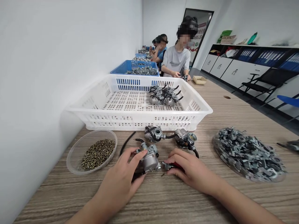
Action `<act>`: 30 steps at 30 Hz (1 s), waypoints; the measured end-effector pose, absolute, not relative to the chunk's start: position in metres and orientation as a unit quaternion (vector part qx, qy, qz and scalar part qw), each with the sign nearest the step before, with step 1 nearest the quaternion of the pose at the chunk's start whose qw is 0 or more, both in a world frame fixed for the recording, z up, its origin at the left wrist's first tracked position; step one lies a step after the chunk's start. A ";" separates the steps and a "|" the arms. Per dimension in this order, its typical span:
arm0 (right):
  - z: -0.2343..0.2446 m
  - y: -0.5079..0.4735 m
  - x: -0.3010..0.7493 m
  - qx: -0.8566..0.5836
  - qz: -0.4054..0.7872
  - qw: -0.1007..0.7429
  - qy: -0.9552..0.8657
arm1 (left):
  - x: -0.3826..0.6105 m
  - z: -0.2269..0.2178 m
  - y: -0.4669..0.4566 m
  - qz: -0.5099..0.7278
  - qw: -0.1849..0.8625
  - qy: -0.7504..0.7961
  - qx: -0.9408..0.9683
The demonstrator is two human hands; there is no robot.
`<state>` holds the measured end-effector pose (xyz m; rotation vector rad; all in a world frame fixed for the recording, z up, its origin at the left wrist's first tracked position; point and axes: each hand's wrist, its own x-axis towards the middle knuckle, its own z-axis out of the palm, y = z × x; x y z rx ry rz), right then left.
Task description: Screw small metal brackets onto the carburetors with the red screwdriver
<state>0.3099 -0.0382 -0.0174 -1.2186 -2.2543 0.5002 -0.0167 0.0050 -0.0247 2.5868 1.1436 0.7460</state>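
Observation:
My left hand [130, 169] is closed around a carburetor [149, 161], tilted on the table with a black hose at its top. Close to its right side, my right hand [184, 166] pinches a small metal part [166, 165]. Something red [178, 165] shows under those fingers; its full shape is hidden. A small brass-coloured screw [163, 175] lies on the wood just below. Behind my hands rest a second carburetor [154, 133] and a third carburetor [185, 138], with hoses attached. A loose black hose [126, 143] lies left of the held carburetor.
Brass-coloured screws fill part of a clear bowl [72, 155] at left. Metal parts [247, 152] heap in a dish at right. A white crate [140, 119] holding several carburetors stands ahead, with a blue crate [121, 67] behind. Co-workers sit farther along the table; one person [177, 60] handles a part.

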 end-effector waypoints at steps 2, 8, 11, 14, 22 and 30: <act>-0.018 -0.038 0.310 -0.453 0.186 0.259 -0.832 | -0.018 -0.026 0.006 0.247 0.106 0.386 0.882; -0.019 -0.037 0.310 -0.457 0.191 0.253 -0.831 | -0.019 -0.026 0.010 0.260 0.121 0.361 0.887; -0.019 -0.036 0.311 -0.457 0.194 0.250 -0.831 | -0.020 -0.026 0.011 0.302 0.152 0.348 0.874; -0.019 -0.036 0.311 -0.458 0.197 0.248 -0.830 | -0.021 -0.023 0.009 0.331 0.177 0.338 0.863; -0.017 -0.036 0.309 -0.471 0.218 0.244 -0.819 | -0.017 -0.011 0.003 0.362 0.165 0.337 0.853; -0.017 -0.034 0.308 -0.487 0.238 0.242 -0.805 | -0.018 -0.001 0.004 0.384 0.094 0.304 0.867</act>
